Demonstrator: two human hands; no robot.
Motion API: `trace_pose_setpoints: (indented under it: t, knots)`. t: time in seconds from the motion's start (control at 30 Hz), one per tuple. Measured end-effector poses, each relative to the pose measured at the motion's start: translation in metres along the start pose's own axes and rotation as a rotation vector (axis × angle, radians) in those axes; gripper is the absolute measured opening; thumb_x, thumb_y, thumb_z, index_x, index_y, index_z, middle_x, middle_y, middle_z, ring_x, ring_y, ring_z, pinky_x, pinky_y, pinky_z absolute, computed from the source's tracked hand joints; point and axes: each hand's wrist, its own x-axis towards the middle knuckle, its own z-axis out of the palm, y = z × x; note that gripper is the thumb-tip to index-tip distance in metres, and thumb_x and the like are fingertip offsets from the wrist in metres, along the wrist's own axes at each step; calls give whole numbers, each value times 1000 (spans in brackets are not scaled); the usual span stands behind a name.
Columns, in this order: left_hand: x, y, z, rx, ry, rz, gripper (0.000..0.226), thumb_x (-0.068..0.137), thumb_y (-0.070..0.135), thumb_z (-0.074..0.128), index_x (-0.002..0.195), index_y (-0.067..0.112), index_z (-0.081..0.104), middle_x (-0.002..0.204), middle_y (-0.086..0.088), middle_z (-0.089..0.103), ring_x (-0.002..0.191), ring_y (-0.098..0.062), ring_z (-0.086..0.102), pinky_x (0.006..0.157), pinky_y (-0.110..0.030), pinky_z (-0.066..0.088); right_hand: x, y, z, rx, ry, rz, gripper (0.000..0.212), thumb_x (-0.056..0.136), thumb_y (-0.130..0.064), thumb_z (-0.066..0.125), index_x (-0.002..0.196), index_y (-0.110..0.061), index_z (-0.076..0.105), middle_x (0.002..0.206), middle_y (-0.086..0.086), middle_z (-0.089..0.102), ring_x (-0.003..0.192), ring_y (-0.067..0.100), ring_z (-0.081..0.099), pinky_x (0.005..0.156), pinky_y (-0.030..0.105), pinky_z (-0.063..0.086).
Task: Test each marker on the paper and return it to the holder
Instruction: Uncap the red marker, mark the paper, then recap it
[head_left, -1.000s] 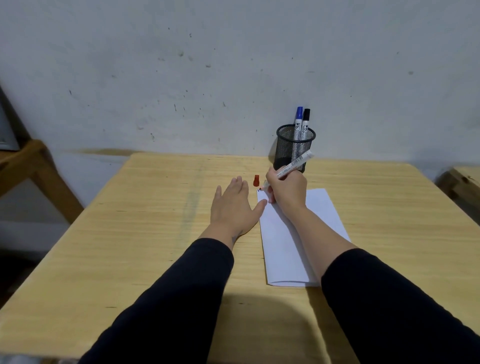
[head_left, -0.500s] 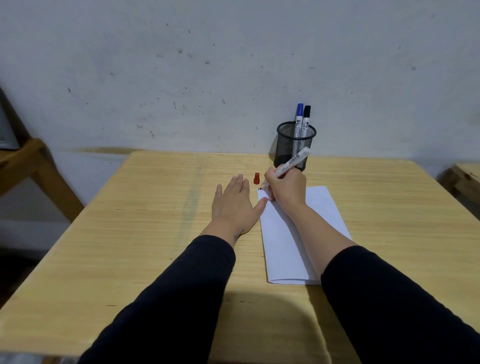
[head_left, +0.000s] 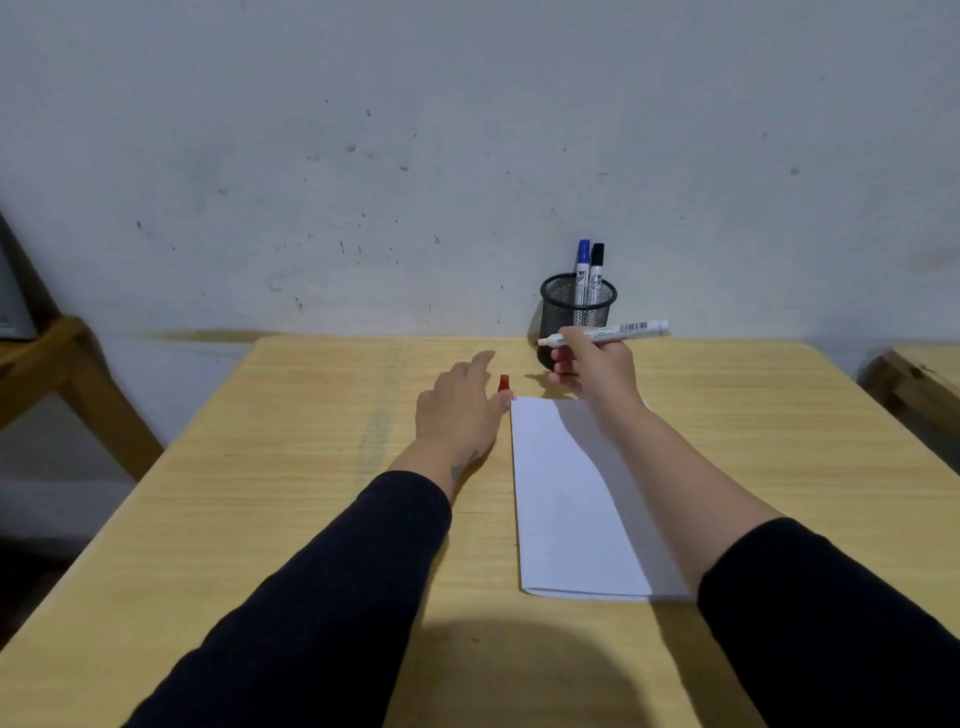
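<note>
Right hand (head_left: 597, 371) fingers (head_left: 563, 358) curled closed around the uncapped marker (head_left: 605, 332), gripping near its tip end; marker lies roughly level above the worktop (head_left: 260, 493), tip pointing left, barcode end sticking out to the right. It's off the paper (head_left: 571, 499), held in front of the mesh holder (head_left: 577, 317). Left hand (head_left: 457, 410) fingers loosely spread, gripping nothing, palm down over the worktop, thumb side near the paper's top left corner. Red cap (head_left: 503, 383) stands on the worktop just past that corner, between the two hands, right beside the left hand (contact can't be told). Small red marks (head_left: 514, 398) at the paper's top left corner. Paper lies lengthwise under the right forearm, near edge looks folded. Holder sits at the worktop's far edge by the wall, with a blue-capped marker (head_left: 582, 270) and a black-capped marker (head_left: 596, 273) standing upright in it, side by side. Both sleeves dark, pushed up the forearms.
</note>
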Motion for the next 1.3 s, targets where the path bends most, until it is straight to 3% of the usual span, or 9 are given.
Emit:
trace_pose_setpoints:
  t: [0.1,0.27,0.33,0.43,0.53,0.6,0.8,1.0,1.3]
  knots:
    - [14,7,-9,30,36,119,44,94,26,52,137,33,44,128,-2,54,116,-22,51,81,-36,45,4,-5,-8,63,3,30,14,85,-15,64,72,-11,68,69,2,62,62,12,60,58,19,58]
    - [29,10,-8,120,-68,161,26,89,18,61,115,20,66,110,-5,63,105,-23,56,76,-32,46,7,-7,-24,163,18,64,3,86,-2,62,87,-4,61,69,9,64,57,15,65,68,24,60]
    - [31,10,-5,-116,-37,84,19,85,10,64,102,14,71,101,-5,67,96,-21,60,75,-27,49,5,-8,-27,173,16,75,8,85,1,61,81,-6,60,72,11,65,61,18,65,68,24,60]
    - [32,20,-13,-697,85,-71,13,78,3,71,87,12,72,81,-3,69,74,-11,63,57,-7,46,2,-12,-29,201,-18,74,8,85,3,62,81,-4,62,79,15,67,70,21,67,73,26,60]
    - [37,29,-27,-908,101,-68,12,78,9,73,85,19,72,75,7,70,64,3,63,60,-9,47,1,-21,-28,231,-60,65,5,85,1,64,89,2,64,89,17,69,78,23,69,87,32,57]
    - [36,33,-34,-979,81,-58,13,80,10,72,83,23,71,77,6,72,66,0,66,61,-12,49,-1,-27,-25,241,-84,46,9,84,0,65,92,3,64,90,16,69,79,22,69,91,33,55]
    - [30,39,-42,-1060,37,-26,10,82,9,70,87,17,73,77,2,72,65,0,68,60,-12,51,-13,-34,-18,288,-126,29,17,81,0,67,97,1,62,85,14,70,72,19,71,84,32,58]
    - [21,40,-47,-1057,-27,15,11,84,7,67,84,18,72,76,0,70,66,-3,66,61,-15,50,-23,-36,-19,322,-185,50,6,82,1,67,86,-1,63,83,15,70,73,21,70,81,29,59]
    - [13,48,-43,-1061,16,3,11,84,4,66,84,14,71,75,-3,68,68,-9,63,63,-16,53,-30,-34,-17,358,-219,77,2,86,3,62,87,1,62,85,17,68,79,23,67,82,28,57]
